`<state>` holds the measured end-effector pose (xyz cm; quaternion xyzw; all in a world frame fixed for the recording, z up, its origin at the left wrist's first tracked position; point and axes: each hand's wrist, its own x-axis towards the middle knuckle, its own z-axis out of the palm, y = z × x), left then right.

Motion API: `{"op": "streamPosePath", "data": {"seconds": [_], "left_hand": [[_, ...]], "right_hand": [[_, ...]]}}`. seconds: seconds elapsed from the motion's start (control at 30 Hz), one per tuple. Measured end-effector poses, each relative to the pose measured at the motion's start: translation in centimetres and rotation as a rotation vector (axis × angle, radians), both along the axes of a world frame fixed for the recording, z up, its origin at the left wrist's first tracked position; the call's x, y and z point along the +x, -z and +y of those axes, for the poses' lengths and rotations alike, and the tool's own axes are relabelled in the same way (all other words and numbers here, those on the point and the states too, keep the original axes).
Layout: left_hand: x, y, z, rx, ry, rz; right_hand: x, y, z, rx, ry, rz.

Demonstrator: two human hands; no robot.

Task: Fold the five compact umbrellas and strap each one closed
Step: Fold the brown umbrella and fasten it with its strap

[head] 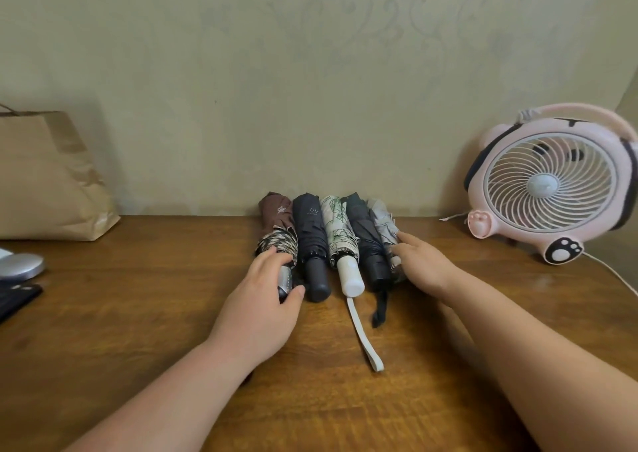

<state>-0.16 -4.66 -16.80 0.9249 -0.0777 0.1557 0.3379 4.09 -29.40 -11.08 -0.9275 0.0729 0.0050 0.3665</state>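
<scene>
Several folded compact umbrellas lie side by side against the wall on the wooden table (138, 313). From the left: a brown umbrella (276, 216) with a silver handle, a navy umbrella (310, 230), a white leaf-print umbrella (336, 227) with a white handle and long wrist strap, a black umbrella (364, 234), and a grey umbrella (381, 223). My left hand (266, 292) grips the brown umbrella's silver handle, thumb against its end. My right hand (423, 261) rests with straight fingers on the side of the grey umbrella, hiding its handle.
A brown paper bag (48, 178) stands at the back left. A silver object (20, 267) and a dark item (17, 299) lie at the left edge. A pink desk fan (552, 182) with a white cable stands at the back right.
</scene>
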Motion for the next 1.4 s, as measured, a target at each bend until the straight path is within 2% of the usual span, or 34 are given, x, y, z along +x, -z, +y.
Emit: {"op": "streamPosePath", "data": {"seconds": [0.2,0.33,0.53,0.73,0.97,1.1,1.17,1.3,1.33,1.4], "left_hand": [[0.2,-0.1,0.1,-0.003,-0.108,-0.037],[0.0,-0.1,0.3,0.042,-0.119,-0.032],[-0.4,-0.3,0.3,0.061,-0.11,-0.032],[-0.5,-0.2,0.2,0.041,-0.101,-0.034],[-0.3,-0.1,0.1,0.018,-0.097,-0.049],[-0.5,-0.2,-0.1,0.021,-0.094,-0.05],[-0.6,-0.2,0.0,0.024,-0.091,-0.05],[-0.8,-0.3,0.1,0.033,-0.086,-0.041],[-0.8,-0.3,0.1,0.034,-0.087,-0.043],[-0.7,-0.3,0.1,0.028,-0.091,-0.046]], "right_hand": [[-4.0,-0.2,0.1,-0.069,-0.009,0.08],[-3.9,2.4,0.0,-0.088,0.115,-0.083],[-2.9,3.3,0.1,-0.041,0.136,-0.106],[-3.0,3.6,0.2,0.148,0.225,-0.241],[-2.2,4.5,-0.5,-0.003,0.301,-0.258],[-2.1,4.5,-0.5,0.091,0.297,-0.305],[-2.1,3.9,-0.3,0.232,0.277,-0.27],[-2.4,1.8,-0.9,0.592,0.237,-0.074],[-2.9,1.3,-1.3,0.637,0.184,-0.016],[-3.9,0.3,-2.6,0.517,0.024,0.093]]}}
